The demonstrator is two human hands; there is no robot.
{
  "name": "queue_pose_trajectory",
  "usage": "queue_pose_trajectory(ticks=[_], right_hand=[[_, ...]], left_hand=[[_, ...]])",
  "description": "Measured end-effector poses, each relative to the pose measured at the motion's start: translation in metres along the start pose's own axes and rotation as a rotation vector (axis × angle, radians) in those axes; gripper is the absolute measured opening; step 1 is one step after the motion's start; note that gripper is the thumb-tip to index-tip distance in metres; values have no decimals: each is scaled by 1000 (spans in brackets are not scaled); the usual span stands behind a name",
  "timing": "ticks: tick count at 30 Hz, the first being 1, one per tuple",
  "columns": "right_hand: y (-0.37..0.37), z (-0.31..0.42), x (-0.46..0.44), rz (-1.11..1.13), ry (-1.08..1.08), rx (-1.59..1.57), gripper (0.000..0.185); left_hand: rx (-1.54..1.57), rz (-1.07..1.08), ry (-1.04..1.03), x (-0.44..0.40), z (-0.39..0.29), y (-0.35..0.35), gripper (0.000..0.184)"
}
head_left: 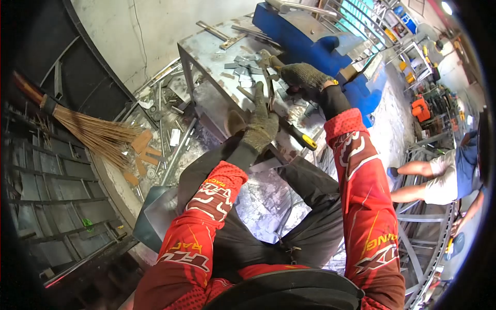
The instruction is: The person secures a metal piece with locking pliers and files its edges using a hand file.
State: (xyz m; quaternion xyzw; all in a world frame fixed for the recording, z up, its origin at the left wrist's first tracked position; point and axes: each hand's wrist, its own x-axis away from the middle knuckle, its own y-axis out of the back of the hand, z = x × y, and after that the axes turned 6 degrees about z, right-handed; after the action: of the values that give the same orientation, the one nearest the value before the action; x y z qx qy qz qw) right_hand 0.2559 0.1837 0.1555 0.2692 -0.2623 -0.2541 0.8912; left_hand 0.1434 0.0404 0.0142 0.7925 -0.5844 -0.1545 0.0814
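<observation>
My left hand (260, 124), in a grey-brown work glove, reaches over the near edge of the metal workbench (199, 44). Its fingers are stretched out and apart, beside a narrow dark metal piece (270, 90). My right hand (306, 77), gloved too, is closed at the far end of that piece; what lies inside its fingers is hidden. Small flat grey metal plates (242, 66) are scattered on the bench beyond my hands. Below the hands, a tool with a black and yellow handle (308, 142) points toward my right sleeve.
A large blue machine part (294, 39) stands at the back of the bench. A stick broom (93, 126) and metal scraps (173, 137) lie at the left. Another person (442, 173) is at the right, near metal frames (423, 227). Bars lie on the bench's far side.
</observation>
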Motion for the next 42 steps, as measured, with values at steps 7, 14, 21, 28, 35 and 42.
queue_pose_trajectory(ticks=[7,14,21,28,35,42], right_hand=[[-95,-1,132,-370,-34,-395,64],[-199,-55,265,-423,293,-1362,101],[-251,-96,290,-680,391,-1699,92],[-274,-137,270,-580,182,-1799,81],[-287,-144,256,-596,-32,-1451,68],[-282,-146,254,-645,-97,-1423,64]], left_hand=[[81,410,-101,15,-6,7,46],[656,1033,-321,89,17,-95,39],[45,1126,-20,46,-60,-39,44],[-777,564,-448,-88,-58,0,36],[-1239,587,-355,-108,-45,-13,31],[-1079,502,-323,-110,-20,-4,21]])
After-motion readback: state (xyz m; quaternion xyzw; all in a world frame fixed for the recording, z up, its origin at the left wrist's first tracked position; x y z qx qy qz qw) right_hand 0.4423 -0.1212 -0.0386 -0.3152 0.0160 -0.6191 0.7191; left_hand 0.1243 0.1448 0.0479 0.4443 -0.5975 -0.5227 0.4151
